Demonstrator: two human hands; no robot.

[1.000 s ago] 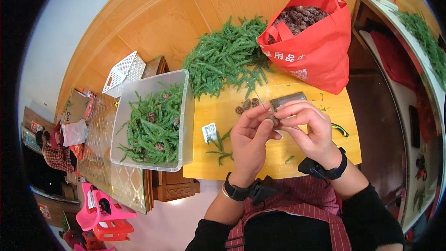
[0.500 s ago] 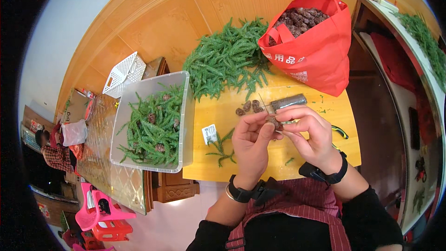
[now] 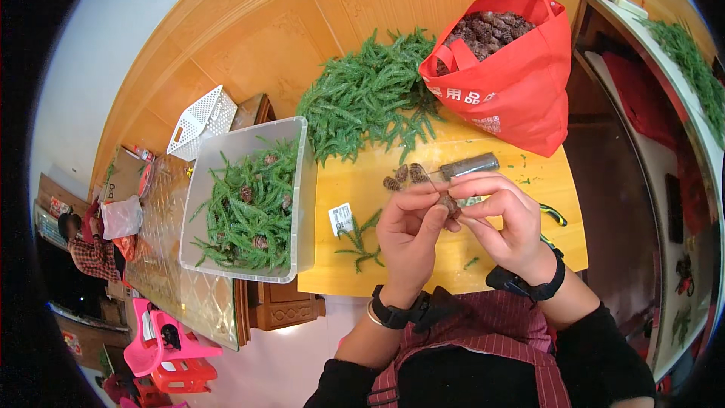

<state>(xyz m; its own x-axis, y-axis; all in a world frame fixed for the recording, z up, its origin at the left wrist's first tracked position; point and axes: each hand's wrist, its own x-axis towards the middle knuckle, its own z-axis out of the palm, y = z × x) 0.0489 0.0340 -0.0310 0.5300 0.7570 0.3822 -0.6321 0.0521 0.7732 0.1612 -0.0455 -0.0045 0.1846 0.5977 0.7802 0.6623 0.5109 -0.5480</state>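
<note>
A small brown pine cone [image 3: 451, 206] is pinched between the fingertips of my left hand [image 3: 408, 245] and my right hand [image 3: 510, 223], above the yellow table [image 3: 332, 272]. Thin wire [image 3: 428, 176] sticks up past my left fingertips, beside the cone. The fingers partly cover the cone, so how the wire runs around it cannot be made out. Just beyond my hands lie several loose pine cones [image 3: 402, 175] and a dark wrapped roll [image 3: 470, 165]. A green sprig [image 3: 362, 242] rests left of my left hand, next to a white label [image 3: 340, 219].
Left stands a clear plastic bin [image 3: 303, 204] with green sprigs and cones. Behind are piled green branches [image 3: 370, 94] and a red bag [image 3: 521, 91] full of cones. Pliers [image 3: 553, 215] lie at the right edge. Far left is another person [image 3: 94, 253] near pink stools [image 3: 155, 340].
My fingers have shifted slightly around the cone, which has turned a little. The wire end now shows shorter and tilts more to the left.
</note>
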